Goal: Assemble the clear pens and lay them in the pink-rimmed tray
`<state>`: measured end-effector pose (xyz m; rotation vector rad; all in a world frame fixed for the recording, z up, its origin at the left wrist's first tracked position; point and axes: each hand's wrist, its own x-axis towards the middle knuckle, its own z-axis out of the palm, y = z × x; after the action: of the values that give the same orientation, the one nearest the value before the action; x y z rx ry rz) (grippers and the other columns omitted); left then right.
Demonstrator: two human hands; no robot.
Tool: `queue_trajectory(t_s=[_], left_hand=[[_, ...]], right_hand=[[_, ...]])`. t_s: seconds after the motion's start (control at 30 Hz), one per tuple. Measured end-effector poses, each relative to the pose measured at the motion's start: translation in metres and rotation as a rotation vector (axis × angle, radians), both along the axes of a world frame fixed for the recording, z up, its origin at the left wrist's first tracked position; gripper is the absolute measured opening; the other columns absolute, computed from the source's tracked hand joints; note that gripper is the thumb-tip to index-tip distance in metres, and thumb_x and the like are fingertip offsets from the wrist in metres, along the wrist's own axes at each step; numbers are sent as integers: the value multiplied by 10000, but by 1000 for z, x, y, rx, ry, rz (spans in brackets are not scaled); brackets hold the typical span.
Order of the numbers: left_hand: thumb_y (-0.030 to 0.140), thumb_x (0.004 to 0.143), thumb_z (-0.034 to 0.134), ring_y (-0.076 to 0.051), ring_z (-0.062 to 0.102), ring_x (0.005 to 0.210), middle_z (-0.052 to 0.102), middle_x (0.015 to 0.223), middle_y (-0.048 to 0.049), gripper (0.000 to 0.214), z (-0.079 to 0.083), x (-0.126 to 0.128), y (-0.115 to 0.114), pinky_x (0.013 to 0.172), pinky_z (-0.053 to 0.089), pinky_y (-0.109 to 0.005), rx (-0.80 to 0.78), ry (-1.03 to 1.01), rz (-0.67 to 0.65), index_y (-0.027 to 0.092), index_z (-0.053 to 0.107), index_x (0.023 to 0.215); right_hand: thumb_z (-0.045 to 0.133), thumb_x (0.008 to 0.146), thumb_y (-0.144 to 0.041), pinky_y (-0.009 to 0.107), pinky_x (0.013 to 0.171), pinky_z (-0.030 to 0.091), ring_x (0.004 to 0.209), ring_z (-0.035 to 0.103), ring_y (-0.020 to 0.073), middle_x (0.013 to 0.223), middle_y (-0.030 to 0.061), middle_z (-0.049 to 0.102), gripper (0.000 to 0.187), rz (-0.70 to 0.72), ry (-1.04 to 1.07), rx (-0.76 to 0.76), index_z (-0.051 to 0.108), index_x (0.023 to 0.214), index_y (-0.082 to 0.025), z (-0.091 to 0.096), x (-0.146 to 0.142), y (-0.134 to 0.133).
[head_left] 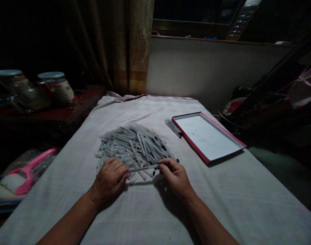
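Note:
A heap of several clear plastic pens (135,146) lies on a table covered with a pale cloth (150,211). Both my hands rest at the near edge of the heap. My left hand (109,180) and my right hand (174,173) are closed on the two ends of one pen (143,168), held level between them just above the cloth. A few more pens (173,127) lie side by side next to a shallow red-rimmed white box lid (208,136) at the right.
Two lidded jars (40,90) stand on a dark shelf at the left. A pink plastic tool (30,170) lies below it. A curtain (129,47) hangs behind the table, and dark clutter (273,98) fills the right side.

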<state>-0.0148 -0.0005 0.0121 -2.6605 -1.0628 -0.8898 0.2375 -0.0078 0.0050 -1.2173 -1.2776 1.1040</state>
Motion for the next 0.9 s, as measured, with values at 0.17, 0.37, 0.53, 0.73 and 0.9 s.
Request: queue_trajectory(t_s=[0.17, 0.37, 0.53, 0.73, 0.9], left_hand=[[293, 990, 421, -194, 524, 685, 584, 690, -24, 279, -3, -2, 1, 780, 421, -355, -22, 4, 10, 187, 604, 808], [301, 994, 419, -199, 553, 731, 624, 740, -39, 268, -4, -1, 1, 817, 434, -366, -15, 9, 10, 181, 627, 874], [327, 999, 407, -198, 547, 738, 631, 759, -43, 292, -6, -1, 1, 802, 436, -363, -62, 19, 14, 188, 626, 866], [334, 1000, 411, -203, 550, 759, 638, 780, -53, 288, -8, -1, 1, 805, 434, -362, -75, 8, 2, 184, 627, 882], [349, 1003, 413, -203, 557, 776, 647, 799, -55, 290, -9, -1, 1, 820, 436, -362, -82, 9, 10, 185, 631, 907]], right_hand=[[702, 731, -338, 319, 740, 515, 795, 661, 198, 834, 59, 730, 164, 6, 44, 54, 752, 815, -207, -5, 2, 2], [675, 770, -443, 254, 555, 450, 594, 580, 150, 631, 30, 664, 286, -13, -32, -96, 704, 697, -168, -8, 4, 3], [709, 734, -500, 252, 557, 454, 588, 579, 150, 650, 35, 683, 335, -5, 7, -108, 708, 736, -166, -7, 5, 4], [636, 784, -598, 230, 470, 373, 502, 478, 118, 568, 10, 590, 453, 32, -48, -145, 642, 633, -171, -11, 7, 3], [658, 750, -572, 231, 482, 362, 512, 464, 119, 536, -7, 554, 425, 25, -98, -136, 621, 596, -178, -6, 7, 3]])
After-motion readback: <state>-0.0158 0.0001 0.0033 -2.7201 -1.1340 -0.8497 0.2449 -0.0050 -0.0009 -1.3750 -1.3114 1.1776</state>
